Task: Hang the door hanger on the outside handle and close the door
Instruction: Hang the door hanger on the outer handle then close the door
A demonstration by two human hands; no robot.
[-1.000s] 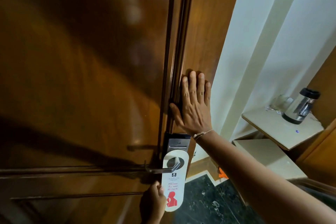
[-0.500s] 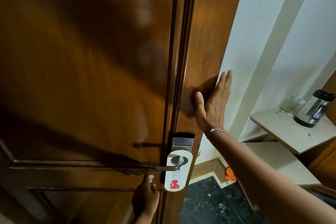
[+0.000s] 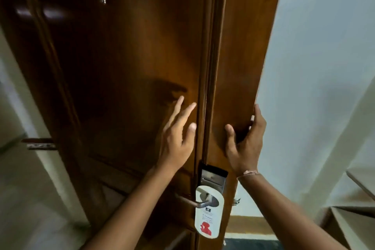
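A white door hanger (image 3: 208, 222) with a red figure hangs on the metal lever handle (image 3: 191, 201), below a dark lock plate (image 3: 213, 177). The brown wooden door (image 3: 142, 57) fills the middle of the view and has a peephole near its top. My left hand (image 3: 176, 140) is raised with its fingers spread, at the door panel just left of the vertical groove; whether it touches is unclear. My right hand (image 3: 248, 144) holds the right edge of the narrow wooden panel (image 3: 243, 46), fingers curled behind it and thumb on its face.
A pale wall (image 3: 324, 67) stands close on the right, with the corner of a shelf (image 3: 362, 187) low at the right edge. Dark floor (image 3: 253, 245) shows under the hanger. Another light wall (image 3: 20, 189) lies at the left.
My left hand rose from below the handle to the door panel, spread. My right hand went from flat on the wood to gripping its right edge. The view tilted upward.
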